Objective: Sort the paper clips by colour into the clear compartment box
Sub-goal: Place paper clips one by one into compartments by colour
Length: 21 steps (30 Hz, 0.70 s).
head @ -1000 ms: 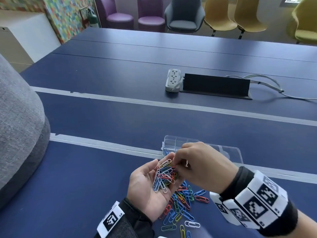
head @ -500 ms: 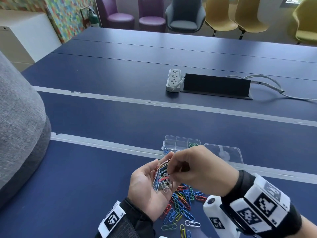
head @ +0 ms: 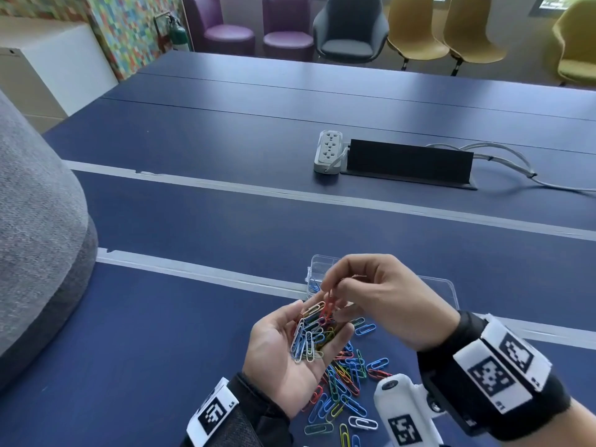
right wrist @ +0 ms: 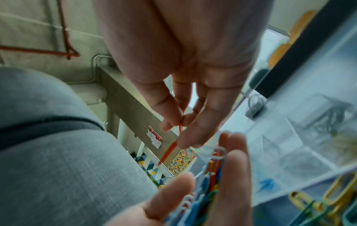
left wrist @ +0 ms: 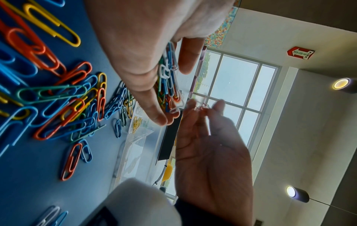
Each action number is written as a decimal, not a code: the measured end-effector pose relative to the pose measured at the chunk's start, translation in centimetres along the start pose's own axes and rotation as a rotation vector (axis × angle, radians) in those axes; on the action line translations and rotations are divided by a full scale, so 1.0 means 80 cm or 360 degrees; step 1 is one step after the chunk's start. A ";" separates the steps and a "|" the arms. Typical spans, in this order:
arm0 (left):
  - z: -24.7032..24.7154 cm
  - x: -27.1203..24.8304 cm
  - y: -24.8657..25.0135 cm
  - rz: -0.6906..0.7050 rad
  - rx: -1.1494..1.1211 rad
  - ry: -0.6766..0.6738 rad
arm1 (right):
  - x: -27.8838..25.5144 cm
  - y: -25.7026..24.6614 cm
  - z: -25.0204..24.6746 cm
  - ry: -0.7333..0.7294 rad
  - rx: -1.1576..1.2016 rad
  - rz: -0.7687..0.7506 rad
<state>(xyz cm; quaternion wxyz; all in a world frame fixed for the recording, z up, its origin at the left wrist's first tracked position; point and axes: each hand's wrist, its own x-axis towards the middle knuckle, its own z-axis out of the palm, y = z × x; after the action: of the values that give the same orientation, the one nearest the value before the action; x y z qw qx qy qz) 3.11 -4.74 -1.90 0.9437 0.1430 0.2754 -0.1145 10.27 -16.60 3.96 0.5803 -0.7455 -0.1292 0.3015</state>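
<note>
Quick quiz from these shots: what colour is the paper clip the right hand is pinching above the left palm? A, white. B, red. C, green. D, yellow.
B: the right hand pinches a red paper clip between thumb and fingertips, hanging just above the mixed clips cupped in the left hand.

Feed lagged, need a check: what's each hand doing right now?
Left hand: palm up, cupping a bunch of mixed clips.
Right hand: pinching a red clip just above them.
</note>
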 end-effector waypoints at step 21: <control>0.003 -0.002 0.001 -0.0030 0.0040 0.0010 | 0.000 0.003 -0.012 0.0008 0.0562 0.0235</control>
<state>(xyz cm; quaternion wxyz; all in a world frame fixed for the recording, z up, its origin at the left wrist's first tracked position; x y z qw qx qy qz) 3.10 -4.73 -1.62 0.9399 0.1524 0.2782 -0.1264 10.82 -17.42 3.87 0.6787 -0.6403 -0.0179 0.3592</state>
